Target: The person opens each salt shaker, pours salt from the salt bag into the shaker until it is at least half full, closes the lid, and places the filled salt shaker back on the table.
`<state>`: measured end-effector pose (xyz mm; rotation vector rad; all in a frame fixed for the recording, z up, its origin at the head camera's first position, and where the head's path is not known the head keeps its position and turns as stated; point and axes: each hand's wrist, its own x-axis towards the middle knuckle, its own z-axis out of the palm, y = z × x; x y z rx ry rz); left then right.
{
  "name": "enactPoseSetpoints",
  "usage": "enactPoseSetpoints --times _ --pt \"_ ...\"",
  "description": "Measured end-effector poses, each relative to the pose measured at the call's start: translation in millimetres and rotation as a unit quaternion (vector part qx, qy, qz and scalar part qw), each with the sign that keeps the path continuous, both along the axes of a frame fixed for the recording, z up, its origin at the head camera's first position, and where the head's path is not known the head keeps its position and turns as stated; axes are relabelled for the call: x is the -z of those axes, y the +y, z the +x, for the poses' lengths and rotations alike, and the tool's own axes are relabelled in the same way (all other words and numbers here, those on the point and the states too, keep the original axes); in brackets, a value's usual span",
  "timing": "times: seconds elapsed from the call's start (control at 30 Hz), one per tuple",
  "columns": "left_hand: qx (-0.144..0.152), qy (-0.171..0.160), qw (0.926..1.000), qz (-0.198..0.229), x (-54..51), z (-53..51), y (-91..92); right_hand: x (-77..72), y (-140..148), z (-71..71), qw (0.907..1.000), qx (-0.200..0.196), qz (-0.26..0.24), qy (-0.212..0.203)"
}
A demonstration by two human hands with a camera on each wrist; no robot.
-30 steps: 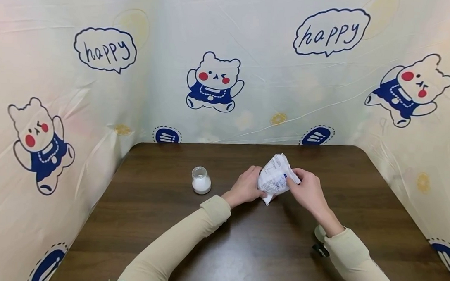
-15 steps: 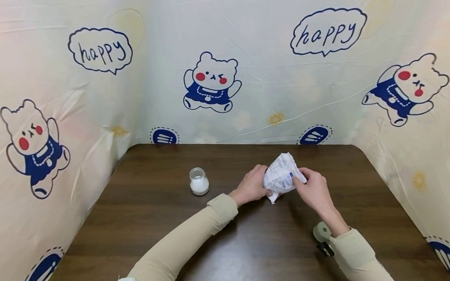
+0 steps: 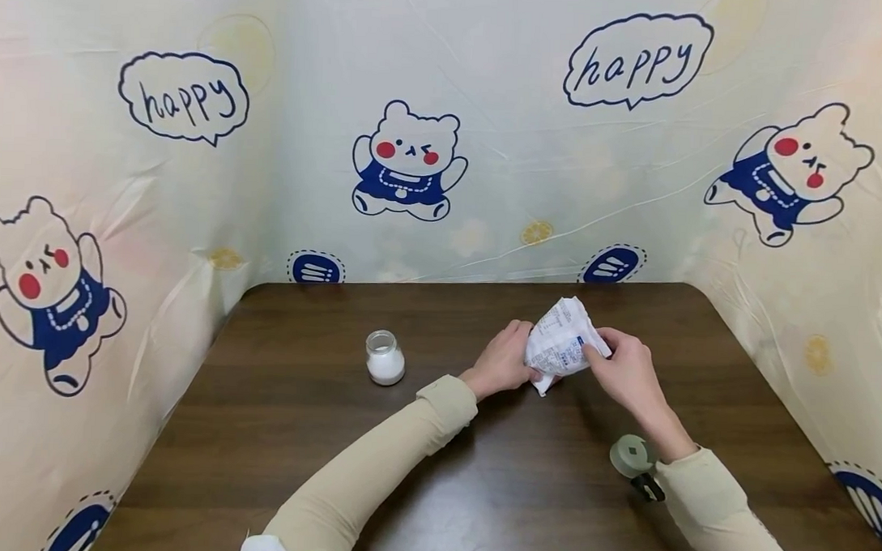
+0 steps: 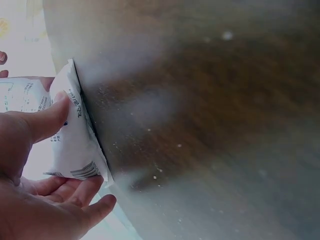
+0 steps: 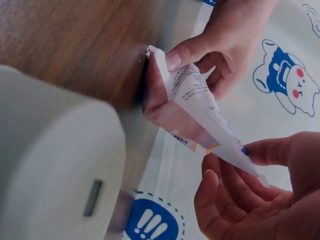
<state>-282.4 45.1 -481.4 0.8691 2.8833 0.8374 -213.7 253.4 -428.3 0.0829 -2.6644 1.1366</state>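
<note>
A soft white packet (image 3: 564, 345) with printed text is held between both hands, tilted, over the table in the head view. My left hand (image 3: 502, 360) grips its left side; in the left wrist view the thumb (image 4: 47, 117) lies across the packet and the fingers are behind and below it. My right hand (image 3: 627, 373) pinches the right corner between thumb and fingers, seen in the right wrist view at the packet's narrow end (image 5: 245, 162). What the packet contains is hidden. A lidless glass jar (image 3: 384, 359) of white matter stands left of my left hand.
The dark wooden table (image 3: 297, 433) carries scattered white specks in the left wrist view. A green round device with a black part (image 3: 633, 456) is at my right wrist. Patterned cloth (image 3: 489, 147) hangs behind the table and along both sides.
Both hands have shifted right together with the packet, farther from the jar. Their hold looks the same. The head view has turned slightly, moving the background left.
</note>
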Motion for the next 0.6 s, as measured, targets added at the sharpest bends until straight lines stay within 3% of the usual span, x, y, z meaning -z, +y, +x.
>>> enactPoseSetpoints --times 0.6 --pt "-0.017 -0.023 0.9996 0.006 -1.9 -11.2 16.1 0.8 13.8 -2.1 0.9999 0.008 0.011 -0.002"
